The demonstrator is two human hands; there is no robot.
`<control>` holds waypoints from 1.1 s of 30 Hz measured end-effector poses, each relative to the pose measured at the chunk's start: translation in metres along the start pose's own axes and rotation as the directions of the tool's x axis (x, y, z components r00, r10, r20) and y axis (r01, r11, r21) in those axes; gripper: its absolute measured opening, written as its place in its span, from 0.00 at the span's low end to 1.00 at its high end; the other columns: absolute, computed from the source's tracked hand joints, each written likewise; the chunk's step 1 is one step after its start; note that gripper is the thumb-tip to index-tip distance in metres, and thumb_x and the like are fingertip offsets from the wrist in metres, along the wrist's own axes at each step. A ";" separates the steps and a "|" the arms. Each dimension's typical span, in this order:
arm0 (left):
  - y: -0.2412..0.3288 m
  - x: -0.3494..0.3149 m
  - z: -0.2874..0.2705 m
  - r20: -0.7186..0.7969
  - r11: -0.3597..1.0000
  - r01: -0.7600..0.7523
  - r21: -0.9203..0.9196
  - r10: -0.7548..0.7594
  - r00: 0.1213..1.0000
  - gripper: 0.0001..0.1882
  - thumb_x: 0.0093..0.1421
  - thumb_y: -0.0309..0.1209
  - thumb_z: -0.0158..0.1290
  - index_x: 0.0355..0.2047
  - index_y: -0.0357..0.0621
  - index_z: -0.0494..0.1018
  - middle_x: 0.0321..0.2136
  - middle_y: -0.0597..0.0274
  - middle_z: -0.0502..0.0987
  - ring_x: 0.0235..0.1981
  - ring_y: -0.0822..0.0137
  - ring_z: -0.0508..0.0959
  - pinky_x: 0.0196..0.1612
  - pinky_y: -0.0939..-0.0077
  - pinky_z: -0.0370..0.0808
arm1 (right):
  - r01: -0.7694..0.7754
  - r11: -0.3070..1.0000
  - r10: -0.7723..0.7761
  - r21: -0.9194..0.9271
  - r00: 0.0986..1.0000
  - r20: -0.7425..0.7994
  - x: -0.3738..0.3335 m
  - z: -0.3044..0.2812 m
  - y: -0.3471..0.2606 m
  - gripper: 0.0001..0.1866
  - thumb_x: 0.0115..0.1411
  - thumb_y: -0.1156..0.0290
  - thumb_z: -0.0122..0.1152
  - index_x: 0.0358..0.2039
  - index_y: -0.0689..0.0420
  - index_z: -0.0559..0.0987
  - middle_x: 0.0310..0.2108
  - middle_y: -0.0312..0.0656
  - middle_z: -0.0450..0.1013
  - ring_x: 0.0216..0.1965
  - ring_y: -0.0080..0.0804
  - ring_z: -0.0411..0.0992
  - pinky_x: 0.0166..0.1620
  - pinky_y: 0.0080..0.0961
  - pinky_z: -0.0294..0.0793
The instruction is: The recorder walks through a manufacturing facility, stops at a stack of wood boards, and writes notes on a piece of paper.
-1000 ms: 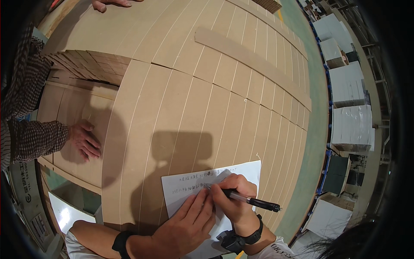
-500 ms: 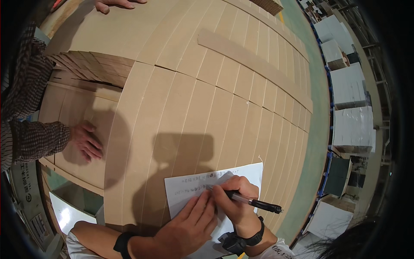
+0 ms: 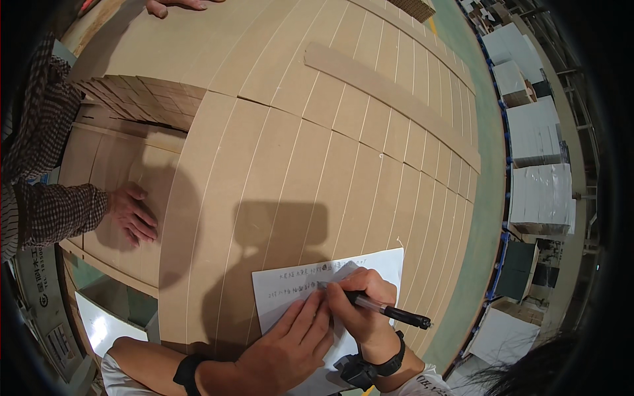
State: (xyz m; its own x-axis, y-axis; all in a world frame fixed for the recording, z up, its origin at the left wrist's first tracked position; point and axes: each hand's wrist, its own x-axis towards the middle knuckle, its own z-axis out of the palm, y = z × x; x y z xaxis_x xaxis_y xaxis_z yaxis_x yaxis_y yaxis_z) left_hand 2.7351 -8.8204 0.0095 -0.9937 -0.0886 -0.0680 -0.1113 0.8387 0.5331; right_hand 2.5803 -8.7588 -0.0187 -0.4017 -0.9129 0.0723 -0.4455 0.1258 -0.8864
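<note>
A white sheet of paper (image 3: pixel 271 289) with lines of handwriting lies on a stack of brown boards (image 3: pixel 264 165). My left hand (image 3: pixel 284 346) rests flat on the sheet with its fingers stretched out. In my right hand (image 3: pixel 360 307) is a black pen with a clear barrel (image 3: pixel 389 311), gripped between thumb and fingers. The pen's tip is hidden by the hand, close to the second written line. Both my wrists carry black bands.
At the left a co-worker's hand (image 3: pixel 134 212) lies on a lower board surface, the other hand (image 3: pixel 175 6) on the far boards. One narrow loose board (image 3: pixel 389 105) lies across the stack. Wrapped white stacks (image 3: pixel 541 195) line the right, beyond a green floor (image 3: pixel 492 132).
The right hand and pen have shifted very slightly along the written line. My left hand and the co-worker's hands look unmoved.
</note>
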 end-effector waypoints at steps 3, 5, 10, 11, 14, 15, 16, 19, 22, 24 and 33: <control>0.001 0.001 0.000 -0.005 1.000 -0.002 -0.004 0.002 1.000 0.30 0.52 0.46 0.51 0.46 0.33 0.67 0.52 0.37 0.62 0.57 0.45 0.61 0.58 0.59 0.58 | 0.009 1.000 -0.009 -0.018 1.000 0.010 -0.001 -0.002 0.001 0.09 0.48 0.84 0.62 0.22 0.60 0.70 0.16 0.38 0.68 0.16 0.20 0.63 0.20 0.17 0.60; 0.001 0.000 0.001 -0.007 1.000 0.008 -0.005 -0.008 1.000 0.30 0.52 0.46 0.51 0.46 0.33 0.67 0.52 0.38 0.62 0.57 0.46 0.61 0.58 0.59 0.58 | -0.008 1.000 0.008 -0.002 1.000 0.025 0.000 -0.002 0.001 0.09 0.48 0.84 0.62 0.22 0.60 0.70 0.16 0.38 0.68 0.16 0.20 0.63 0.20 0.17 0.60; 0.000 -0.003 0.007 -0.042 0.998 0.009 0.064 -0.007 0.999 0.30 0.51 0.46 0.52 0.46 0.34 0.67 0.52 0.38 0.62 0.56 0.46 0.61 0.58 0.59 0.59 | -0.039 0.998 0.037 0.039 0.998 0.042 -0.001 -0.001 0.001 0.09 0.48 0.83 0.62 0.21 0.60 0.70 0.16 0.38 0.69 0.16 0.21 0.63 0.20 0.17 0.60; 0.002 -0.006 0.007 -0.041 0.997 0.018 0.069 -0.015 0.999 0.30 0.51 0.46 0.52 0.46 0.34 0.67 0.52 0.38 0.62 0.56 0.46 0.61 0.58 0.59 0.59 | -0.026 0.999 0.024 0.041 0.999 0.048 -0.001 0.000 0.000 0.09 0.48 0.83 0.62 0.20 0.60 0.70 0.16 0.38 0.69 0.16 0.21 0.63 0.20 0.18 0.60; 0.000 0.001 0.002 -0.020 1.000 -0.002 -0.021 0.002 1.000 0.30 0.51 0.46 0.53 0.46 0.34 0.67 0.52 0.39 0.62 0.56 0.46 0.61 0.58 0.59 0.59 | -0.023 1.000 0.023 0.013 0.999 0.030 -0.002 -0.004 0.003 0.09 0.48 0.83 0.62 0.20 0.60 0.70 0.16 0.38 0.69 0.16 0.21 0.63 0.20 0.18 0.61; 0.000 0.001 0.002 -0.013 1.000 0.002 -0.022 -0.003 1.000 0.30 0.50 0.47 0.53 0.46 0.34 0.67 0.51 0.39 0.62 0.56 0.46 0.61 0.58 0.59 0.59 | -0.015 1.000 0.015 0.019 1.000 0.024 -0.002 -0.003 0.003 0.09 0.48 0.83 0.62 0.20 0.60 0.70 0.16 0.38 0.69 0.16 0.21 0.63 0.20 0.18 0.61; 0.000 0.001 0.001 -0.005 1.000 0.006 -0.023 -0.007 1.000 0.30 0.50 0.47 0.53 0.46 0.34 0.67 0.51 0.39 0.63 0.56 0.46 0.61 0.58 0.59 0.58 | -0.015 1.000 0.014 0.024 1.000 0.026 -0.001 -0.002 0.004 0.09 0.48 0.83 0.62 0.20 0.60 0.70 0.16 0.38 0.69 0.16 0.21 0.63 0.20 0.18 0.61; 0.001 0.000 0.002 -0.016 1.000 0.010 0.001 -0.010 1.000 0.31 0.50 0.47 0.53 0.46 0.34 0.67 0.51 0.39 0.63 0.56 0.46 0.61 0.58 0.59 0.58 | -0.025 1.000 0.025 0.009 1.000 0.019 -0.001 -0.002 0.003 0.09 0.48 0.78 0.65 0.20 0.57 0.71 0.15 0.38 0.69 0.15 0.28 0.67 0.19 0.20 0.64; 0.001 0.000 0.002 -0.018 1.000 0.005 0.003 -0.005 1.000 0.30 0.50 0.47 0.53 0.46 0.34 0.67 0.51 0.39 0.63 0.56 0.46 0.61 0.58 0.59 0.58 | -0.031 0.999 0.031 0.021 0.999 0.026 -0.003 -0.002 0.003 0.09 0.48 0.83 0.62 0.20 0.60 0.70 0.17 0.38 0.69 0.17 0.21 0.64 0.20 0.19 0.61; 0.001 0.000 0.002 -0.016 1.000 0.006 0.003 -0.006 1.000 0.31 0.50 0.47 0.53 0.46 0.34 0.67 0.51 0.39 0.63 0.56 0.46 0.61 0.58 0.58 0.58 | -0.028 0.999 0.028 0.020 0.999 0.033 -0.003 -0.002 0.003 0.09 0.48 0.84 0.62 0.21 0.60 0.70 0.17 0.38 0.69 0.17 0.21 0.64 0.21 0.19 0.61; 0.000 -0.004 0.012 -0.034 0.998 -0.001 0.060 0.003 0.999 0.30 0.51 0.47 0.52 0.46 0.33 0.67 0.52 0.38 0.62 0.56 0.46 0.61 0.58 0.58 0.58 | -0.044 0.999 0.044 0.012 0.999 0.026 0.001 -0.001 -0.003 0.09 0.47 0.84 0.62 0.22 0.60 0.70 0.17 0.39 0.70 0.18 0.22 0.65 0.22 0.18 0.63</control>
State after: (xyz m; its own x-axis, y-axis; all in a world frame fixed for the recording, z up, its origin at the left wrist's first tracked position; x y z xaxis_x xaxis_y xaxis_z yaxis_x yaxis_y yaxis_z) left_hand 2.7387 -8.8141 -0.0003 -0.9939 -0.1042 -0.0372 -0.1092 0.8697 0.4813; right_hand 2.5805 -8.7598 -0.0159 -0.3998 -0.9163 0.0216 -0.4177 0.1611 -0.8942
